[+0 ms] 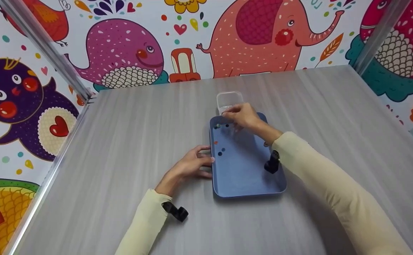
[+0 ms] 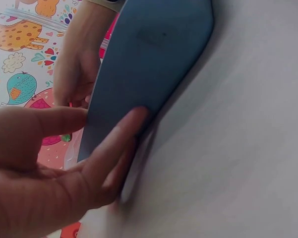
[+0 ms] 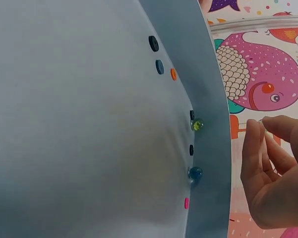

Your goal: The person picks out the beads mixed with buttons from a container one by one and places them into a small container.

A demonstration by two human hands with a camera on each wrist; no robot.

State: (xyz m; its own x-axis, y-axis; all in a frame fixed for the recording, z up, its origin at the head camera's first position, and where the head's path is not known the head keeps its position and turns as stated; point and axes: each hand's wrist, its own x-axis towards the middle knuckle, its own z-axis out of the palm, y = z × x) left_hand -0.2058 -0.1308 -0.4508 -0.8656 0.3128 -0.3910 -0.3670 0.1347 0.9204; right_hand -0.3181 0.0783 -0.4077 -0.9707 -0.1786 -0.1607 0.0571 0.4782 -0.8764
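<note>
Your left hand (image 1: 190, 163) extends its fingers (image 2: 114, 144) nearly straight, thumb (image 2: 64, 120) apart; your right hand (image 1: 243, 115), farther forward, brings its fingertips together, the right arm (image 1: 334, 191) slanting inward.

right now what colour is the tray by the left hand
Blue; the tray shows best in the head view.

A: How is the scene lit?

B: Head view: bright, diffuse light; soft shadows lie on the wood-grain tabletop (image 1: 139, 148) below the blue tray (image 1: 249, 195) and beneath the right sleeve (image 1: 328, 180). The metal rail (image 1: 33, 209) at left gleams.

A: And the wrist views?

B: Left: tabletop washed pale, left hand (image 2: 44, 196) slightly soft, shadow along the tray's foot. Right: dimmer, tray floor hazy, darker toward lower left, rim bowed; glass marbles (image 3: 197, 124) bear small highlights.
</note>
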